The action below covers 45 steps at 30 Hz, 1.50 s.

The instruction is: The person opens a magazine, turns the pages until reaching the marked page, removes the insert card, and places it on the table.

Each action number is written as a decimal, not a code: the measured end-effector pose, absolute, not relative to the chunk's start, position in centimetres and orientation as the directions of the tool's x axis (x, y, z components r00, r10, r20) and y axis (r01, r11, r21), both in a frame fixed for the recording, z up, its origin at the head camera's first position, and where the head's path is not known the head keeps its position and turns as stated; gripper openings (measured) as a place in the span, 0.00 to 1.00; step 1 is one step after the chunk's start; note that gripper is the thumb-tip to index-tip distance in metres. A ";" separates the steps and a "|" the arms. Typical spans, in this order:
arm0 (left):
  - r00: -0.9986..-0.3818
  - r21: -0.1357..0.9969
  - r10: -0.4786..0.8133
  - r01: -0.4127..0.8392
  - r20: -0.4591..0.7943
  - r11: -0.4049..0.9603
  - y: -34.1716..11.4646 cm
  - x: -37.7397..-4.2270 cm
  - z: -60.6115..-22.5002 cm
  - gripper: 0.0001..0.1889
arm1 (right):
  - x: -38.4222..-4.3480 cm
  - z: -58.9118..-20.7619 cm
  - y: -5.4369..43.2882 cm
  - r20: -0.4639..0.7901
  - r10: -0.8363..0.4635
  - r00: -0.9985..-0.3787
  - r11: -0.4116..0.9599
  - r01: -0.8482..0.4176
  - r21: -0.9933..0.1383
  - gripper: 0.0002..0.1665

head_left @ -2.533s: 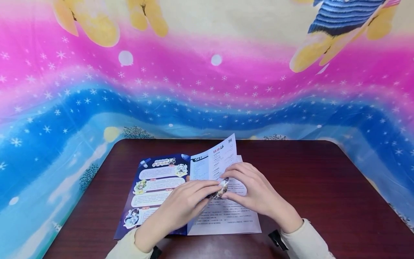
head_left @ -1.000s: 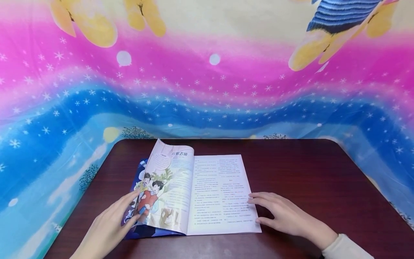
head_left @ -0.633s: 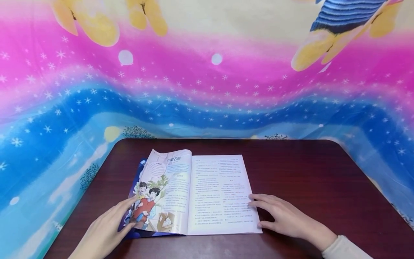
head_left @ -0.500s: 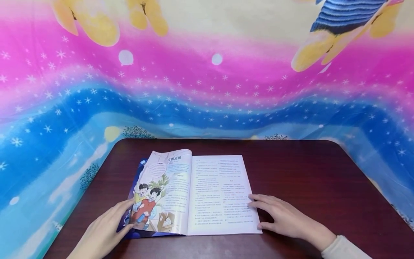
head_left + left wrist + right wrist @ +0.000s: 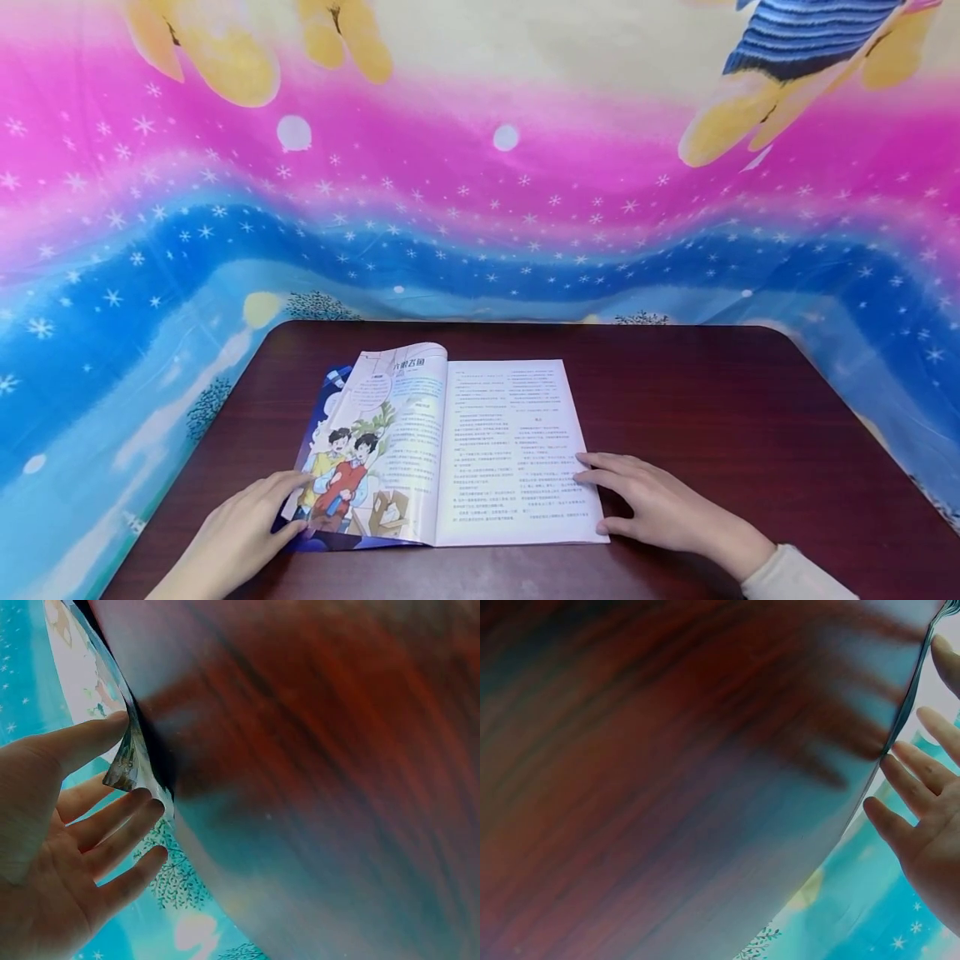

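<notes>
A magazine (image 5: 517,450) lies spread on the dark table. Its right page carries columns of text, while the curved left page (image 5: 420,433) shows a drawing of two figures. Beneath that page peeks a dark blue page (image 5: 330,400). At the left page's outer edge, near the lower corner, is my left hand (image 5: 247,517), fingers relaxed. In the left wrist view the thumb touches the page edge (image 5: 126,761), with the other fingers spread below. My right hand (image 5: 667,500) rests its fingertips along the magazine's right edge, fingers spread and loosely bent.
The reddish-brown table (image 5: 697,392) has rounded far corners. Behind and around it hangs a colourful cloth (image 5: 465,208) with snowflakes, in pink and blue. A pale sleeve (image 5: 798,575) covers the right forearm.
The hands have moved apart from the middle, where they were at a crinkled page. The illustrated page has come over to the left, covering most of the blue page. Lately its left edge shifts slightly.
</notes>
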<state>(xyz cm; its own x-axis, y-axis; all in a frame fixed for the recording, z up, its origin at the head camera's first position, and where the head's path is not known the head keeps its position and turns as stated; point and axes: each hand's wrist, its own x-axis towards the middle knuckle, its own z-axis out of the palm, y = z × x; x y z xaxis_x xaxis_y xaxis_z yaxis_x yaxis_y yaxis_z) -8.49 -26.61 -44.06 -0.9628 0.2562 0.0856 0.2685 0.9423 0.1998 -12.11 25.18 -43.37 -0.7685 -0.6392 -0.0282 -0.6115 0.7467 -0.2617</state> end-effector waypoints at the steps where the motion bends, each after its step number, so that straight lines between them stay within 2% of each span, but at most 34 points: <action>1: -0.964 0.200 0.255 0.265 0.076 0.943 -26.7 -8.5 -44.1 0.28 | -12.1 -43.4 25.2 -0.030 -0.639 -0.768 0.747 -0.611 -0.261 0.33; 6: -0.960 0.201 0.272 0.280 0.068 0.939 -27.0 -8.7 -44.2 0.25 | -12.1 -43.3 25.0 -0.030 -0.639 -0.769 0.749 -0.612 -0.254 0.33; 11: -0.931 0.204 0.351 0.365 0.105 0.908 -27.5 -8.8 -44.4 0.25 | -12.1 -43.2 25.0 -0.024 -0.638 -0.770 0.750 -0.614 -0.245 0.32; 15: -0.916 0.228 0.393 0.401 0.079 0.887 -27.9 -8.8 -44.4 0.24 | -12.1 -43.2 24.9 -0.009 -0.643 -0.766 0.746 -0.622 -0.238 0.31; 27: -0.914 0.256 0.403 0.399 0.038 0.881 -28.6 -8.7 -44.4 0.22 | -12.8 -42.8 24.7 0.118 -0.677 -0.727 0.703 -0.686 -0.188 0.27; 38: -0.931 0.294 0.364 0.341 -0.025 0.893 -28.6 -8.7 -44.3 0.22 | -13.5 -41.8 24.2 0.241 -0.651 -0.720 0.692 -0.693 -0.201 0.24; 45: -0.924 0.293 0.381 0.355 -0.034 0.887 -28.8 -8.8 -44.3 0.22 | -14.0 -41.5 23.8 0.295 -0.630 -0.718 0.676 -0.695 -0.246 0.23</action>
<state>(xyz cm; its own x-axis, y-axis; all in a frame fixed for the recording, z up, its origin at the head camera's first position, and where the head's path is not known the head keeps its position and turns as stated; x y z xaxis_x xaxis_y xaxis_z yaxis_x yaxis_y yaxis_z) -8.76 -28.85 -44.30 -0.9239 0.3813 -0.0338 0.3555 0.8874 0.2934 -14.05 23.78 -41.54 -0.7179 -0.6304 0.2954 -0.6948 0.6759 -0.2460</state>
